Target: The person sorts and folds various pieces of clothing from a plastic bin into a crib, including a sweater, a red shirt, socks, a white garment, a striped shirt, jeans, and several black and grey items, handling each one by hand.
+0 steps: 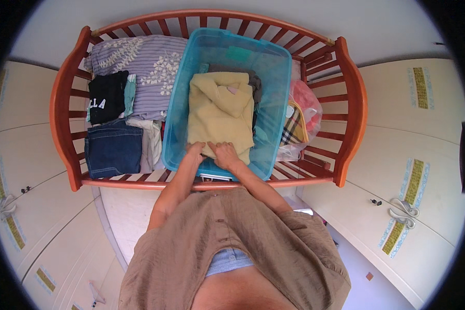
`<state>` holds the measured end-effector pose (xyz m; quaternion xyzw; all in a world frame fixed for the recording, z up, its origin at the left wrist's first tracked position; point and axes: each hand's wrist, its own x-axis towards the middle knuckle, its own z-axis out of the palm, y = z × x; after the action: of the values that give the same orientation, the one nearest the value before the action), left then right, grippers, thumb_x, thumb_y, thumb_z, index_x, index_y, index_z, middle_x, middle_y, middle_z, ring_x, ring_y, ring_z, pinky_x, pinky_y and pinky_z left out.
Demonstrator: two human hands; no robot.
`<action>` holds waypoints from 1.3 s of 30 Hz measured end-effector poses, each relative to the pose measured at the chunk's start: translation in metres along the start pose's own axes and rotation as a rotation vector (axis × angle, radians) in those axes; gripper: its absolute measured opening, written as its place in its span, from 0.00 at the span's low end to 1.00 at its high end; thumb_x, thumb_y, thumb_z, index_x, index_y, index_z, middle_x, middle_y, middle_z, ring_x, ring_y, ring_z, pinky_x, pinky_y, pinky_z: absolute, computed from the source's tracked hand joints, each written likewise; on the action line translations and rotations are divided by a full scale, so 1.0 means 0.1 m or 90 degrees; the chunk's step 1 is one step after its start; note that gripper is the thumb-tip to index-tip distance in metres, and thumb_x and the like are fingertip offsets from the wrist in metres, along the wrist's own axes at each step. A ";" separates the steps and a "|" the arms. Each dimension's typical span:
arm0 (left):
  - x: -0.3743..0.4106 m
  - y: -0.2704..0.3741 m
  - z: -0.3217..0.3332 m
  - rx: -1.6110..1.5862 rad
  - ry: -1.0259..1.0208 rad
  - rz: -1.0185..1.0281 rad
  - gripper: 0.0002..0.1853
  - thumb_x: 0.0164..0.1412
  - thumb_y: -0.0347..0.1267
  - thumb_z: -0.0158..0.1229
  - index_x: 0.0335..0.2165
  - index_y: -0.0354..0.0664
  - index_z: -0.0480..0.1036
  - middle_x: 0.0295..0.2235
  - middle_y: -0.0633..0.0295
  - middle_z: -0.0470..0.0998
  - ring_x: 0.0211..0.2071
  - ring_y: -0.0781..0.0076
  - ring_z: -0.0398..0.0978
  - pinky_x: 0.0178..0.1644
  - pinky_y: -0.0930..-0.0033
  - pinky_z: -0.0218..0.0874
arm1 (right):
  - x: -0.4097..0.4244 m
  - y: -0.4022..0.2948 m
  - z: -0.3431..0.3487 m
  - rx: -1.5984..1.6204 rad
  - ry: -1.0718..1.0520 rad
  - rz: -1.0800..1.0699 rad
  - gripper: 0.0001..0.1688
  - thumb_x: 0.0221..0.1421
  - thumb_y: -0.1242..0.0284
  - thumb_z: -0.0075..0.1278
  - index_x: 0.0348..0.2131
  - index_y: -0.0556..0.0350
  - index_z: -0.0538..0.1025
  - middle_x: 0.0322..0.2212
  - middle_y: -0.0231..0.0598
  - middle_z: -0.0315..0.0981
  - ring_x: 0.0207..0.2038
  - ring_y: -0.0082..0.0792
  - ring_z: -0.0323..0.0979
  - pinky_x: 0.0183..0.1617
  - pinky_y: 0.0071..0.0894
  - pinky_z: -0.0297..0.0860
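Observation:
A folded pale-yellow fleece garment (219, 120) with a collar lies in a translucent blue plastic storage bin (273, 54). My left hand (196, 150) grips its near edge toward the left corner. Just to the right, my right hand (224, 155) holds the same edge, with the fingers bent over the cloth. The thumbs and the undersides of both hands are hidden. Dark grey clothing (257, 87) shows behind and to the right of the fleece, partly covered by it.
The bin stands in a wooden crib (350, 116) with slatted sides. Left of it lie a lilac patterned quilt (147, 58), a folded black garment (107, 97) and folded jeans (114, 149). A clear plastic bag (310, 104) holds a plaid item on the right. Cream cabinets (395, 143) flank the crib.

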<state>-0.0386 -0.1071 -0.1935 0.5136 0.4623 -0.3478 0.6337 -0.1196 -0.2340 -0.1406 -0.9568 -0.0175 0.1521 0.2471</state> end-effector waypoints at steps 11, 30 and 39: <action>0.06 0.16 -0.20 0.177 -0.001 -0.041 0.35 0.51 0.13 0.49 0.57 0.45 0.57 0.51 0.46 0.68 0.48 0.41 0.72 0.40 0.37 0.73 | 0.69 0.71 -0.59 0.049 0.220 0.257 0.37 0.42 0.69 0.63 0.54 0.56 0.72 0.46 0.54 0.70 0.50 0.54 0.66 0.53 0.47 0.66; 0.21 0.16 -0.36 0.123 -0.031 -0.002 0.36 0.34 0.12 0.47 0.50 0.32 0.64 0.36 0.49 0.71 0.33 0.43 0.75 0.31 0.44 0.72 | 2.17 2.38 -1.60 0.379 0.217 0.335 0.34 0.51 0.59 0.59 0.52 0.60 0.70 0.41 0.48 0.75 0.45 0.43 0.73 0.49 0.40 0.67; -0.10 0.23 -0.17 0.201 0.039 0.060 0.44 0.33 0.10 0.40 0.56 0.35 0.62 0.46 0.50 0.74 0.43 0.47 0.77 0.38 0.54 0.73 | 1.73 2.32 -0.79 0.398 0.302 0.452 0.50 0.41 0.58 0.67 0.57 0.67 0.65 0.49 0.55 0.71 0.51 0.48 0.71 0.54 0.42 0.67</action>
<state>-0.0249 -0.0861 -0.1772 0.6384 0.3960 -0.3702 0.5464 0.0595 -0.4552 -0.2348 -0.7925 0.4102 0.0041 0.4513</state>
